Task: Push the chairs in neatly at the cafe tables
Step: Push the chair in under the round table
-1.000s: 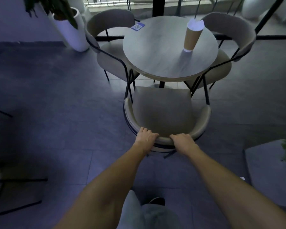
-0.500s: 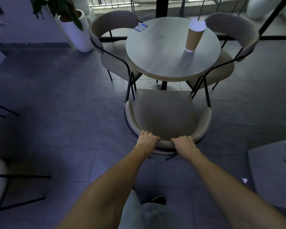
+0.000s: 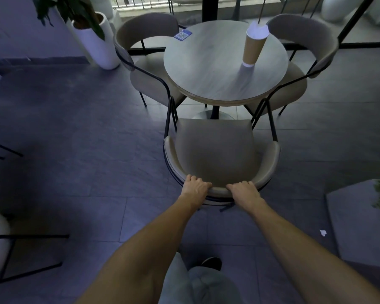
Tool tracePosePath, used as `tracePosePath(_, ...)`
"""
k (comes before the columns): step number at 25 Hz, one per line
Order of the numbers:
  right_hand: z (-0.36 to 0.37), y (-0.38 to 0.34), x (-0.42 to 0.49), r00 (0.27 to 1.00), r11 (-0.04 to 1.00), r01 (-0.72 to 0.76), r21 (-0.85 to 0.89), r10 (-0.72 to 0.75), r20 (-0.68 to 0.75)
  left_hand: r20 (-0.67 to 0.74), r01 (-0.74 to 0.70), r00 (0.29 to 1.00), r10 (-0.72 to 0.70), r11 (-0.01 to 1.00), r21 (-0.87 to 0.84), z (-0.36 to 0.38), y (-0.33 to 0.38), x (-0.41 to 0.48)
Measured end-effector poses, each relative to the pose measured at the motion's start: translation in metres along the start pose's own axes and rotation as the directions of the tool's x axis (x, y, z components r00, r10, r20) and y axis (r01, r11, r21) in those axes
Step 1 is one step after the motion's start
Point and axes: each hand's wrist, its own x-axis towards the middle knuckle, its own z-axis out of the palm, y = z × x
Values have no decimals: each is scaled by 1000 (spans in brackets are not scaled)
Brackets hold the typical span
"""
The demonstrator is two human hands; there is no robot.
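Chair (image 3: pixel 215 150), backrest gripped by both hands (image 3: pixel 219 189), faces round table (image 3: pixel 206 69) bearing paper cup (image 3: pixel 252 49).

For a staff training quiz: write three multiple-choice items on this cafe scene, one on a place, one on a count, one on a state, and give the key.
1. Where does the tall brown paper cup with the white lid stand?
A. on the round grey wooden table
B. on the floor
C. on a chair seat

2. How many beige padded chairs with black metal frames stand around that table?
A. one
B. three
C. five

3. What are the two hands doing?
A. hanging free
B. lifting the cup
C. gripping the curved backrest of the near chair

Key: 1 A, the cup's base rests on the tabletop, right of centre. 2 B, the near chair, a left chair and a right chair. 3 C, the left hand and the right hand both curl over the backrest's top edge.
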Motion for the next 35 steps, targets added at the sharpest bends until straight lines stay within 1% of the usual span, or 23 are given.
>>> tracePosePath(5,7,-2,0,1000,1000,-4,3,4,-21,-14,-21,1000,21,1000,-1,1,-1,-4)
tracePosePath(8,2,-2,0,1000,1000,-10,0,10,3,5,-30,1000,30,999,-10,-5,-1,-6)
tracePosePath(11,-2,-4,-2,999,999,-19,48,18,32,31,-38,999,39,999,-13,-9,0,-5)
tracePosePath(14,-7,-4,-8,999,994,-24,109,21,24,67,-41,997,45,998,-46,-19,1,-6)
tracePosePath(16,-8,-2,-15,999,991,-42,123,38,32,100,-45,994,48,998,-33,-25,2,-9)
tracePosePath(18,-9,0,-16,997,993,-67,96,65,31,114,-51,992,55,998,-37,-27,0,-7)
tracePosePath(21,-9,-5,-18,992,993,-118,14,119,-32,99,-60,993,65,997,-52,-27,-3,-7)
tracePosePath(25,-19,-13,-18,982,982,-186,-17,185,-42,98,-69,992,74,996,-53,-24,-4,-7)
tracePosePath(30,-19,-19,-16,977,977,-211,-31,211,-27,100,-88,991,93,995,-56,-21,-7,-9)
tracePosePath(35,-12,-20,-16,974,975,-222,21,223,-38,70,-97,992,102,993,-69,-20,-7,-12)
